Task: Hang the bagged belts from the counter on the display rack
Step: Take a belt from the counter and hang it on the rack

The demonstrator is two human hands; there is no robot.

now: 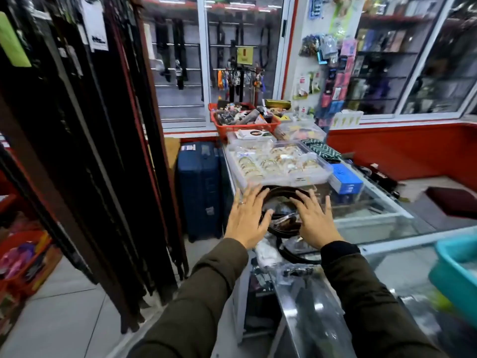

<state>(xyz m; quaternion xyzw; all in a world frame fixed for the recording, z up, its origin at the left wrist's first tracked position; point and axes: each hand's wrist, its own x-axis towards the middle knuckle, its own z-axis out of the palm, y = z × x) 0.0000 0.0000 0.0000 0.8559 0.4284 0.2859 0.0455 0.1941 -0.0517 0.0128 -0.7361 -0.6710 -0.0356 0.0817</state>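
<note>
A heap of coiled dark belts in clear plastic bags (281, 208) lies on the glass counter (374, 215) just in front of me. My left hand (246, 218) hovers over the heap's left side, fingers spread, a ring on one finger. My right hand (313, 220) is over the heap's right side, fingers also spread. Neither hand holds anything that I can see. More bagged belts (302, 257) lie nearer to me on the counter. The display rack (85, 151) with many long dark belts hanging down stands at the left.
A clear tray of bangles (278, 164) sits just beyond the belts, with a red basket (242, 122) of goods behind it. A blue box (344, 178) lies right of the tray. A blue suitcase (198, 189) stands on the floor between rack and counter. A teal bin (456, 270) is at right.
</note>
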